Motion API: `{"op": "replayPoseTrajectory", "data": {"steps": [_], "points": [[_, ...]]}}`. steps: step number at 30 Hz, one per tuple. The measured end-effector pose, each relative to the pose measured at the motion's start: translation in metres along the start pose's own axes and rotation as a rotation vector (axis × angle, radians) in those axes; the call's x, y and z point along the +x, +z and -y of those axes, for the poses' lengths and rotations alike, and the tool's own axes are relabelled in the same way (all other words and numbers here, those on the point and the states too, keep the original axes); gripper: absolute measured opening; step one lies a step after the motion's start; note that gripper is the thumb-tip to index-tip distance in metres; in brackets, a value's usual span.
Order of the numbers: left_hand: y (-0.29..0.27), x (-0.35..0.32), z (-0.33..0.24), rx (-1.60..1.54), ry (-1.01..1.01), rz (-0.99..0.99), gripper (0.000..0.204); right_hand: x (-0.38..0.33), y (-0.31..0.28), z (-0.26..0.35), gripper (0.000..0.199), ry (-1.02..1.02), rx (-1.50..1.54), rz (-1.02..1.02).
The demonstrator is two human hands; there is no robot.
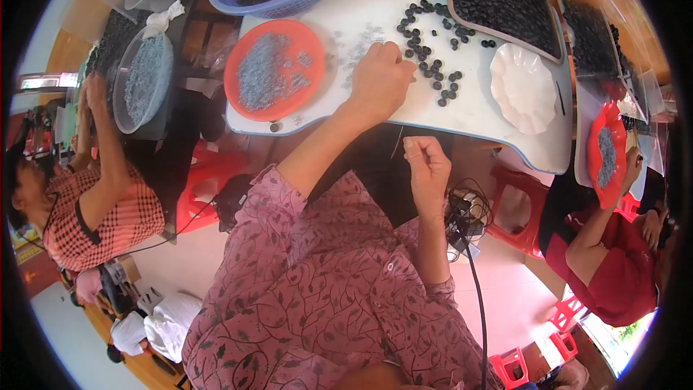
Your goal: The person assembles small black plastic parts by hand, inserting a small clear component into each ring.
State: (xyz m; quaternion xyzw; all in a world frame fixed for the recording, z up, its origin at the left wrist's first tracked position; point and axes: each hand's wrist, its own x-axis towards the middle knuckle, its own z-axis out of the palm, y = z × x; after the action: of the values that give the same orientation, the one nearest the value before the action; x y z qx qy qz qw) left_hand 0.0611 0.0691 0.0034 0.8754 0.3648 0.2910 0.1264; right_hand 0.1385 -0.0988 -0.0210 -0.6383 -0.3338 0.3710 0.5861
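Observation:
My left hand reaches over the white table, fingers curled down and pressed together. Its fingertips are beside the small round black pieces scattered there; whatever they hold is hidden. My right hand is raised just off the table's near edge, thumb and forefinger pinched. Anything in that pinch is too small to make out. A thin pale line shows just left of it. Left of my left hand, an orange-red plate carries a heap of small blue-grey pieces. More tiny clear pieces lie loose between plate and hand.
A scalloped white dish sits at the right. Behind are a tray and a blue-purple basket, both full of black pieces. Co-workers sit at left and right. A black cable hangs by my right arm; red stools stand below.

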Motion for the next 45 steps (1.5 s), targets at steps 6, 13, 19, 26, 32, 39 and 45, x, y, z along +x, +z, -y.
{"op": "replayPoseTrajectory", "data": {"steps": [6,13,19,26,32,39,45], "points": [[0.011,-0.001,0.005,0.090,0.019,0.033,0.007,0.002,-0.001,0.001,0.011,0.017,0.045,-0.006],[-0.012,-0.030,-0.027,-0.255,-0.064,0.024,0.009,0.006,-0.004,0.003,0.007,-0.130,0.033,-0.085],[-0.014,-0.059,-0.041,-0.671,-0.256,0.214,0.014,0.008,-0.004,0.012,0.020,-0.146,0.127,-0.118],[-0.008,-0.060,-0.045,-0.762,-0.306,0.319,0.015,0.010,-0.010,0.007,0.016,-0.168,0.112,-0.146],[-0.010,-0.046,-0.037,-0.526,-0.160,0.155,0.011,0.011,-0.012,0.005,0.009,-0.143,0.096,-0.180],[-0.003,0.011,-0.004,-0.005,-0.118,-0.080,0.013,0.009,-0.010,0.002,0.007,-0.080,0.103,-0.131],[0.007,0.028,0.000,0.107,-0.135,0.054,0.019,0.007,-0.011,0.001,0.007,-0.086,0.113,-0.133]]}}
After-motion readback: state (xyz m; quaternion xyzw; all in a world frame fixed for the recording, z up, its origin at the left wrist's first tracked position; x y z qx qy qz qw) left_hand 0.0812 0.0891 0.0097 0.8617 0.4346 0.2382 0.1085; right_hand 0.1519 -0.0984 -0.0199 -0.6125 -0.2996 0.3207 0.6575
